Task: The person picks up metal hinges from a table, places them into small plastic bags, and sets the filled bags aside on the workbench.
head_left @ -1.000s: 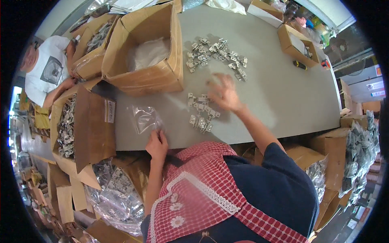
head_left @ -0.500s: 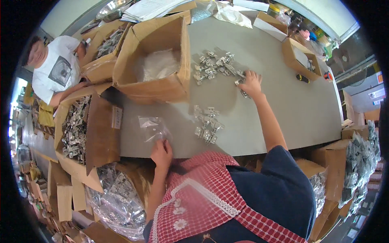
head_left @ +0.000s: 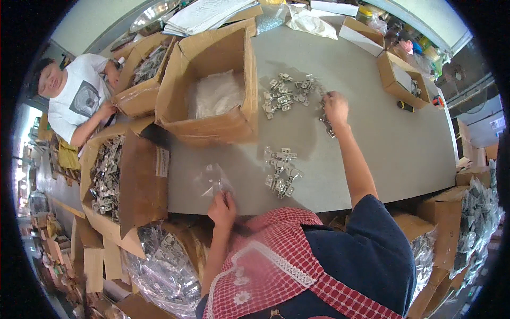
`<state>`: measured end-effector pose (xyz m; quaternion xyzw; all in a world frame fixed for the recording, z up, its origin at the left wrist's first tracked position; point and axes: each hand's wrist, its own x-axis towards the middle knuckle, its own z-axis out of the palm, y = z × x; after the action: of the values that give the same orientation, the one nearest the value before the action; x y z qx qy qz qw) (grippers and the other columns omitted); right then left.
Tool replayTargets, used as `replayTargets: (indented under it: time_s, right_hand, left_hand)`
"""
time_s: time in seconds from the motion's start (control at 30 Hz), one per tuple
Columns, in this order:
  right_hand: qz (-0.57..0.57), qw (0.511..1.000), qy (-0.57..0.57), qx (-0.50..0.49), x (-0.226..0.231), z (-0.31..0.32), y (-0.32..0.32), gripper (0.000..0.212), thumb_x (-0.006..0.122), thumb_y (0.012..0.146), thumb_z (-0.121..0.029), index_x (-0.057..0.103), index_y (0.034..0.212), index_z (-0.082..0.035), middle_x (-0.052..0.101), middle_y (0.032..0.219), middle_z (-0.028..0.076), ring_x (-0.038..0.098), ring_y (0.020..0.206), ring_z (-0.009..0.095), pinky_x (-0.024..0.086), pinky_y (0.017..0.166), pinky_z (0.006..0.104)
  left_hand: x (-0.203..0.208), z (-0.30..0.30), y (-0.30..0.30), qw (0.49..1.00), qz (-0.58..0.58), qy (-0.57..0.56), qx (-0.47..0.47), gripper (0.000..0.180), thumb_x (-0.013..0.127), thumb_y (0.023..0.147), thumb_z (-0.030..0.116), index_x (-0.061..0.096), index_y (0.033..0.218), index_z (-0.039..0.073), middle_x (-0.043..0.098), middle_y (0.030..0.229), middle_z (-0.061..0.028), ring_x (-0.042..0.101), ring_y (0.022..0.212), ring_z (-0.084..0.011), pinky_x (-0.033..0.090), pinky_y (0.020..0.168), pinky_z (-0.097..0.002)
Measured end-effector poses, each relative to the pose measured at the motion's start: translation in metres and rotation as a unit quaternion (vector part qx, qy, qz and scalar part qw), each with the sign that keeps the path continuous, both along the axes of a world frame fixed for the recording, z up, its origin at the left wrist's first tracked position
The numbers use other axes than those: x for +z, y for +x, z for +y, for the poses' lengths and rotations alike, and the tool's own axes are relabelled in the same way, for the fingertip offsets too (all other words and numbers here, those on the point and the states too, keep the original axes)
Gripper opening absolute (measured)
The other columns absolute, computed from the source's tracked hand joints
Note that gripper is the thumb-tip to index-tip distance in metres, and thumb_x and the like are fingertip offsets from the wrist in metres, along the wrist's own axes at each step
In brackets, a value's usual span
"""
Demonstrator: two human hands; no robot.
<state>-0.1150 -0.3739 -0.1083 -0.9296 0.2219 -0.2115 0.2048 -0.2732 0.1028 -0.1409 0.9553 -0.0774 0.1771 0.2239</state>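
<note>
My left hand [head_left: 222, 208] pinches the edge of a clear plastic bag [head_left: 214, 176] near the table's front edge. Farther out, my right hand [head_left: 337, 109] is closed over a few metal cabinet hinges [head_left: 326, 125], partly hidden under the fingers. Just left of it lies a loose pile of similar hinges [head_left: 281, 95]. A second, smaller cluster of hinges [head_left: 283, 173] sits nearer to me, between the two hands.
An open carton [head_left: 249, 114] holding clear bags stands left of the piles. Beside it, a carton [head_left: 143, 181] is full of hinges. A person [head_left: 79, 101] sits at far left. A small box [head_left: 396, 87] and tape measure [head_left: 438, 102] lie at right.
My right hand's fingers have drawn together over the hinges, which now lie apart from the far pile. The bag in my left hand has tilted and bunched. The whole view has shifted slightly.
</note>
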Motion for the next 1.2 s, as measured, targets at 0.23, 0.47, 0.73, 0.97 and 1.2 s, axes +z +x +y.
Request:
replayTargets:
  time_s: [0.23, 0.47, 0.73, 0.97, 1.2]
  right_hand:
    - [0.206, 0.96, -0.141, -0.129, 0.006, -0.041, -0.025, 0.034, 0.059, 0.082, -0.017, 0.061, 0.113, -0.002, 0.056, 0.123, 0.02, 0.054, 0.114, 0.04, 0.046, 0.095, 0.0449]
    - [0.035, 0.97, -0.041, 0.235, 0.019, 0.004, 0.033, 0.06, 0.058, 0.08, -0.006, 0.046, 0.139, -0.009, 0.024, 0.157, 0.015, 0.029, 0.142, 0.035, 0.025, 0.112, 0.0611]
    - [0.174, 0.921, -0.178, 0.299, -0.002, 0.021, 0.105, 0.07, 0.054, 0.085, -0.008, 0.035, 0.149, -0.029, 0.023, 0.159, 0.002, 0.022, 0.146, 0.031, 0.015, 0.113, 0.0663]
    - [0.202, 0.938, -0.226, 0.167, -0.002, -0.001, 0.128, 0.074, 0.056, 0.082, -0.006, 0.034, 0.149, -0.028, 0.033, 0.155, 0.005, 0.027, 0.144, 0.027, 0.018, 0.114, 0.0628]
    - [0.153, 0.943, -0.271, 0.116, 0.006, -0.012, 0.119, 0.074, 0.056, 0.079, -0.002, 0.034, 0.148, -0.017, 0.032, 0.154, 0.011, 0.026, 0.144, 0.031, 0.018, 0.114, 0.0628]
  left_hand:
    - [0.009, -0.006, 0.008, 0.998, -0.051, 0.022, -0.025, 0.012, 0.064, 0.088, 0.019, 0.058, 0.091, 0.008, 0.064, 0.072, -0.01, 0.062, 0.059, -0.0304, 0.049, 0.051, -0.0397]
    - [0.013, -0.003, 0.007, 1.0, 0.0, 0.026, -0.007, 0.014, 0.065, 0.087, 0.019, 0.056, 0.083, 0.008, 0.06, 0.066, -0.0102, 0.06, 0.057, -0.0308, 0.048, 0.052, -0.0419]
    - [0.01, -0.005, 0.006, 1.0, -0.002, 0.003, 0.0, 0.014, 0.064, 0.087, 0.02, 0.057, 0.083, 0.009, 0.061, 0.067, -0.0102, 0.06, 0.058, -0.0306, 0.048, 0.052, -0.0419]
    - [0.011, -0.006, 0.005, 1.0, 0.017, 0.01, 0.007, 0.011, 0.066, 0.085, 0.018, 0.059, 0.086, 0.009, 0.062, 0.068, -0.0098, 0.061, 0.058, -0.0297, 0.048, 0.052, -0.0397]
    - [0.013, -0.008, 0.006, 1.0, -0.01, -0.021, -0.003, 0.01, 0.065, 0.085, 0.017, 0.059, 0.087, 0.009, 0.06, 0.068, -0.0088, 0.06, 0.057, -0.0296, 0.048, 0.05, -0.0406]
